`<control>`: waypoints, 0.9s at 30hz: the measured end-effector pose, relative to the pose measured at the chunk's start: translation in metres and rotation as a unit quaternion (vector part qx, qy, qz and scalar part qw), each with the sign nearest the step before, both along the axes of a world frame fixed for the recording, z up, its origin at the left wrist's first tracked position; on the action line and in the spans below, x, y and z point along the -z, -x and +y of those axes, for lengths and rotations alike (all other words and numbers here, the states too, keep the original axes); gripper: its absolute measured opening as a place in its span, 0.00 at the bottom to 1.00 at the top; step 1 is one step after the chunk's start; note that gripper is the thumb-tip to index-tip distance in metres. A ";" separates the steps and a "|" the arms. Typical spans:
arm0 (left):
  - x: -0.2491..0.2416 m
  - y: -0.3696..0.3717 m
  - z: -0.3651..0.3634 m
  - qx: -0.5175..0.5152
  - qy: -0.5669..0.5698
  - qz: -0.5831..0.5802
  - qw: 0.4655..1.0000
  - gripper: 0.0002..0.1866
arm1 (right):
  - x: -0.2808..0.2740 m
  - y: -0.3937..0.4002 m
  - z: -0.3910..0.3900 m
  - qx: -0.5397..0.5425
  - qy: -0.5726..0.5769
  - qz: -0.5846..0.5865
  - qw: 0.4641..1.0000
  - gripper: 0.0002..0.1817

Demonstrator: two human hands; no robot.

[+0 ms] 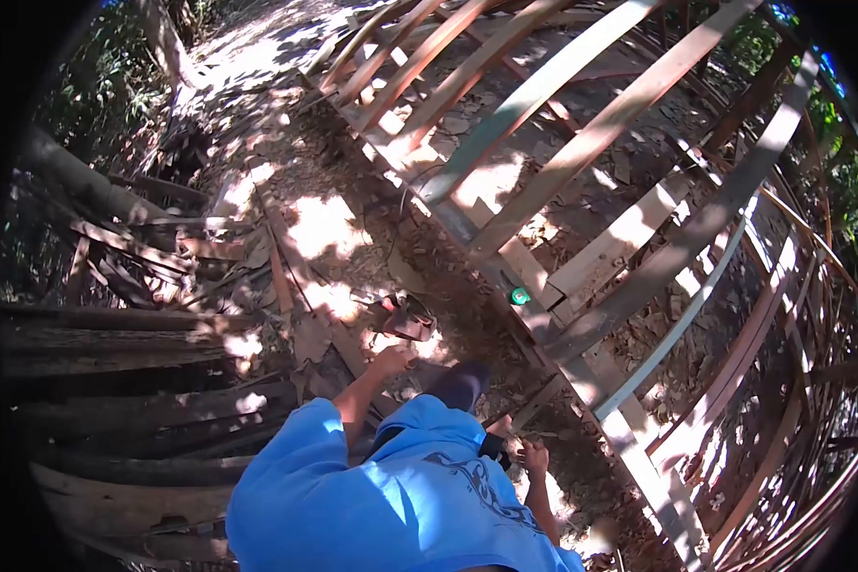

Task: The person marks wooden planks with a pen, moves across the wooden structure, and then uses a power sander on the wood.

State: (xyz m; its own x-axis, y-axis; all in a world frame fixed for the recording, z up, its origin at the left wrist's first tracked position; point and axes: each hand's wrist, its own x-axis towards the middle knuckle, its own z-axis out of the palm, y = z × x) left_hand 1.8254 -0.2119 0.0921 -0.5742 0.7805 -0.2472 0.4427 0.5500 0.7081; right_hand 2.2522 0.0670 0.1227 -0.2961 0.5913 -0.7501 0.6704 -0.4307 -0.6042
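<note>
My left hand (394, 358) hangs in front of my body with its fingers curled in. Nothing shows sticking out of it. Just beyond it on the ground lies a reddish-brown object (407, 322), whose kind I cannot make out. By my right side, my right hand (534, 456) has bent fingers close to a small black thing (495, 448) at my waist. What those fingers hold, if anything, is too small to tell. A green round object (520, 296) rests on the long wooden beam (458, 225) ahead of me.
Slanting wooden slats (582, 129) rise from the beam on the right. Stacked old boards (124, 348) and broken wood (153, 238) lie to my left. Dry leaves and scraps cover the ground, with a sunlit dirt path (257, 43) at the back and a tree trunk (165, 43) beside it.
</note>
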 end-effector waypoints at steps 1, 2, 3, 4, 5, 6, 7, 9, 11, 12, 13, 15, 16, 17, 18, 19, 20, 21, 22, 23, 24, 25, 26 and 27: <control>-0.020 -0.008 -0.013 -0.017 0.041 -0.015 0.999 0.21 | -0.004 0.004 0.007 0.004 0.005 0.004 1.000 0.16; -0.041 -0.015 -0.024 -0.032 0.080 -0.029 0.996 0.20 | 0.003 0.005 0.016 -0.005 -0.016 0.009 1.000 0.13; -0.027 -0.016 -0.046 0.031 0.072 0.030 0.996 0.20 | -0.003 0.012 0.020 0.019 -0.020 0.020 0.999 0.12; 0.002 -0.014 -0.080 0.096 0.062 0.090 0.989 0.21 | -0.013 0.023 0.023 0.045 -0.026 0.033 0.998 0.11; 0.015 -0.010 -0.104 0.161 0.051 0.149 0.974 0.21 | -0.020 0.036 0.026 0.028 -0.074 0.026 0.997 0.11; 0.012 -0.003 -0.114 0.131 0.121 0.106 0.978 0.21 | -0.018 0.046 0.029 0.009 -0.122 0.018 0.992 0.11; 0.008 0.004 -0.131 0.097 0.194 0.059 0.974 0.22 | -0.015 0.056 0.024 -0.013 -0.164 0.011 0.986 0.11; 0.007 0.017 -0.142 -0.059 0.240 -0.088 0.965 0.23 | 0.012 0.062 0.020 0.012 -0.120 0.098 0.988 0.11; 0.012 0.049 -0.137 -0.299 0.179 -0.274 0.896 0.24 | 0.027 0.070 0.017 0.055 -0.020 0.230 0.971 0.13; -0.004 0.062 -0.127 -0.349 0.157 -0.287 0.878 0.24 | 0.027 0.079 0.018 0.028 0.000 0.140 0.990 0.15; -0.029 0.072 -0.114 -0.397 0.133 -0.298 0.858 0.24 | 0.030 0.083 0.013 0.033 0.015 0.162 0.986 0.14; -0.074 0.108 -0.089 -0.451 0.083 -0.297 0.837 0.24 | 0.042 0.099 0.011 -0.155 -0.069 0.061 0.984 0.12; -0.079 0.126 -0.085 -0.460 0.060 -0.287 0.838 0.23 | -0.001 0.124 0.001 0.018 0.049 0.050 0.997 0.11; -0.080 0.144 -0.080 -0.469 0.035 -0.277 0.838 0.23 | -0.009 0.138 -0.004 0.017 0.057 0.051 0.997 0.10; -0.077 0.165 -0.075 -0.465 0.028 -0.252 0.848 0.22 | -0.012 0.156 -0.003 0.016 0.065 0.055 0.996 0.08; -0.069 0.191 -0.073 -0.461 0.021 -0.226 0.858 0.21 | -0.011 0.180 -0.001 0.004 0.076 0.042 0.996 0.09; -0.060 0.219 -0.071 -0.455 0.014 -0.200 0.868 0.20 | -0.008 0.208 0.002 -0.007 0.088 0.029 0.996 0.10; -0.051 0.249 -0.077 -0.459 -0.029 -0.239 0.855 0.20 | -0.002 0.238 0.004 -0.017 0.102 0.014 0.995 0.11; -0.041 0.281 -0.084 -0.462 -0.071 -0.278 0.839 0.20 | 0.000 0.275 0.005 -0.043 0.084 0.016 0.995 0.12; -0.030 0.315 -0.084 -0.466 -0.113 -0.315 0.819 0.20 | -0.007 0.326 0.009 -0.072 0.065 0.019 0.995 0.13; -0.065 0.343 -0.064 -0.504 -0.064 -0.301 0.807 0.19 | -0.005 0.377 0.011 -0.100 0.047 0.024 0.994 0.14; -0.047 0.390 -0.066 -0.486 -0.083 -0.313 0.812 0.20 | 0.014 0.423 0.013 -0.109 0.029 0.137 0.984 0.14; -0.029 0.442 -0.065 -0.467 -0.101 -0.325 0.816 0.21 | 0.033 0.473 0.012 -0.115 0.010 0.247 0.962 0.15; -0.007 0.488 -0.054 -0.476 -0.108 -0.304 0.818 0.21 | 0.029 0.543 0.009 -0.048 0.088 0.175 0.979 0.15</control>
